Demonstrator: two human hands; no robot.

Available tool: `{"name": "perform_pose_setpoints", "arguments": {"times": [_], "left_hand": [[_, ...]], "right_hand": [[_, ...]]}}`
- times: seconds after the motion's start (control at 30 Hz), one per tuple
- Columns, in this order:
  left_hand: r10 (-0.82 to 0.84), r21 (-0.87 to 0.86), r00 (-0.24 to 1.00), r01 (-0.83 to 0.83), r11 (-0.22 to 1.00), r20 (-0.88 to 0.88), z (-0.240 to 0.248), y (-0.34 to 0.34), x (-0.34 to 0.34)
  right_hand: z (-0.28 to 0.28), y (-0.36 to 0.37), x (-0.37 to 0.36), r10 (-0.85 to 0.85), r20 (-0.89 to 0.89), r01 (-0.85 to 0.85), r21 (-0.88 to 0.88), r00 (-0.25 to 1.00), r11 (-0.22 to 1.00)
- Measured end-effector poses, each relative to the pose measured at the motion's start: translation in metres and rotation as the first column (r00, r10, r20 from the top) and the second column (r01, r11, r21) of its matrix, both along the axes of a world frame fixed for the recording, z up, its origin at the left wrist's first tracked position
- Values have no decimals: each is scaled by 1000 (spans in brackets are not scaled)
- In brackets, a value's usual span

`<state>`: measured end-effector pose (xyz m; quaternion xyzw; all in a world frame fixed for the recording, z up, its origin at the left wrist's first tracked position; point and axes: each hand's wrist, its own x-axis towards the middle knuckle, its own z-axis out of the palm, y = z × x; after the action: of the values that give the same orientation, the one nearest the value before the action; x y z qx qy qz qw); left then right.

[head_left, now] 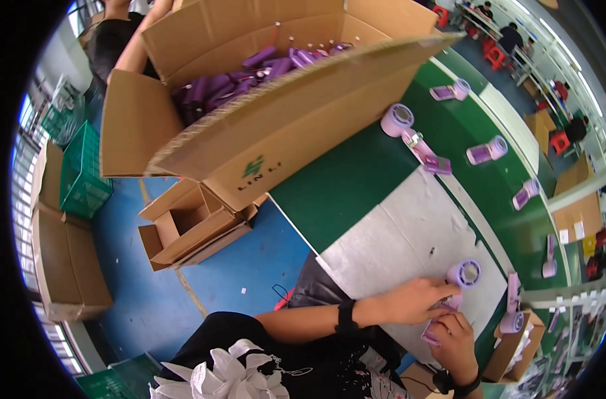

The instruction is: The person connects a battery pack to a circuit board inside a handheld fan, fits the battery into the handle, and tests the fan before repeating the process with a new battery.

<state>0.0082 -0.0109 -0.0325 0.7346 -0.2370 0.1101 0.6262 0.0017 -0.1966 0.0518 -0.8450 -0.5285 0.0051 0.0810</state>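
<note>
Both hands are on a small lilac-and-pink handheld fan [464, 272] over a grey-white mat [389, 256]. Its round head points away from me, and its handle runs back under my fingers. My left hand [419, 299] grips the handle just below the head, fingers closed. My right hand [454, 339] closes round the lower handle, whose pink end shows beside the fingers. What the fingertips press on is hidden. Farther up the table, by the big carton, lies another fan [399, 120] with its handle opened out or next to loose pink parts; I cannot tell which.
A large open carton [303, 139] full of purple cylindrical pieces [270, 66] stands at the far left. More fans [487, 151] lie along the green belt [476, 123] at right. A small box [516, 346] sits near my right hand. A divided carton [196, 219] and green crate [83, 173] are at left.
</note>
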Motion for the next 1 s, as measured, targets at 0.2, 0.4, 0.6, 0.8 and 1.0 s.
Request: {"name": "perform_pose_setpoints", "arguments": {"times": [0.2,0.4,0.6,0.8,1.0], "left_hand": [[-85,19,992,87,996,-91,-6,-3,4],[-130,13,982,133,991,-134,-6,-20,12],[-72,-70,997,69,995,-41,-11,-34,18],[-46,-85,997,40,996,-69,-15,-36,18],[-67,-106,997,63,992,-35,-11,-35,16]], "right_hand": [[77,50,13,-136,-402,79,-155,905,985],[167,155,64,176,-94,-157,179,980,971],[188,311,95,429,320,-517,281,845,809],[178,336,83,214,-325,-317,-308,921,897],[120,345,84,504,46,-470,-297,863,831]]}}
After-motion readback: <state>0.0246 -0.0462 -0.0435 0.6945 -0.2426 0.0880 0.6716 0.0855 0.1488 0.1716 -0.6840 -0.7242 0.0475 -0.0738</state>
